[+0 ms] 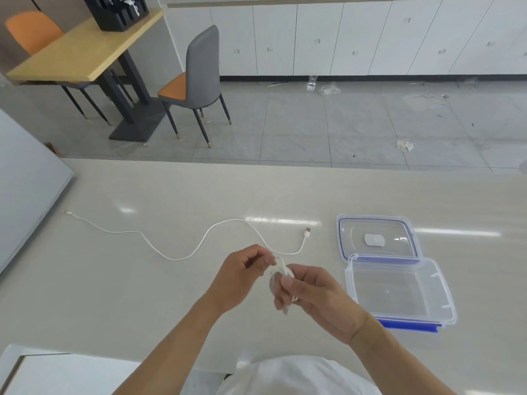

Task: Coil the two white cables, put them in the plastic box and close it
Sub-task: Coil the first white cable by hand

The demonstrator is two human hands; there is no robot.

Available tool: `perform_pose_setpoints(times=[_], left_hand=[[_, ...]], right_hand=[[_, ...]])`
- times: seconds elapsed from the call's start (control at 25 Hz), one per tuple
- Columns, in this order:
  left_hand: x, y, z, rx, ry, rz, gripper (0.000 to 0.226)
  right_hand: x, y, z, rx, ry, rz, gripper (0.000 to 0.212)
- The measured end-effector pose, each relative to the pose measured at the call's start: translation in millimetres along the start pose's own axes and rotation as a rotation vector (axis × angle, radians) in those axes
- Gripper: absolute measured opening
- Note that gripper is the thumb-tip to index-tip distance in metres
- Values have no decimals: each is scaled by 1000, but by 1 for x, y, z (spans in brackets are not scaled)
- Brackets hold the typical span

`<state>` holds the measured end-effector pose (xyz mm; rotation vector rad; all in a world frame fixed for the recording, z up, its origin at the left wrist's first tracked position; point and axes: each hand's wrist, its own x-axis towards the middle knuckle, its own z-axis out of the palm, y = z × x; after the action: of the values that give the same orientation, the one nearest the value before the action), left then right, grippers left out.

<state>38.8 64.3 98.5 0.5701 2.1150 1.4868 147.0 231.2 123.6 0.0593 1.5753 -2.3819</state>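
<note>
Fingers of my right hand clamp a coiled cable; left hand pinches its strand. Second cable beyond, box rightward.

White cable is shown on a pale beige table; clear plastic box and lid are trimmed in blue. Grey chair is seated in orange.

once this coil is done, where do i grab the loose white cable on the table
Take the loose cable at its USB plug, from above. That end lies nearest the box and your right hand, and the stiff plug stands slightly proud of the table, so fingertips can pinch its sides.
</note>
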Motion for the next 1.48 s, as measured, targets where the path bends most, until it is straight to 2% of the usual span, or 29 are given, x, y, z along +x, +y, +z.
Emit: perform_pose_setpoints(times=[0.12,0.2,0.36,0.56,0.76,0.84,0.96,1.08,1.28,1.4,1.48], left_hand=[[-9,-11,23,-33,8,-79,25],[-20,-14,36,34,-21,-76,27],[-34,-7,44,241,-82,-43,23],[-37,13,24,646,-124,28,26],[-31,27,-2,690,-23,72,17],[-28,30,-10,682,-22,99,12],[-24,33,-13,634,-73,178,4],[-21,33,-10,493,-122,192,8],[-19,29,-5,97,-133,21,16],[-17,27,-3,-135,-279,-103,30],[-16,25,-6,-219,-370,-153,31]], right_hand=[[5,3,-3,95,199,-101,11],[9,7,-7,125,291,-120,17],[13,16,-11,-46,415,-100,28],[14,22,-16,-482,425,-46,31],[6,18,-20,-581,190,58,39],[7,18,-18,-587,159,84,28],[8,17,-17,-652,127,107,5],[7,13,-14,-544,91,142,9],[3,5,-11,-315,106,115,12],[2,0,-11,-287,87,109,11],[2,-1,-11,-237,81,99,11]])
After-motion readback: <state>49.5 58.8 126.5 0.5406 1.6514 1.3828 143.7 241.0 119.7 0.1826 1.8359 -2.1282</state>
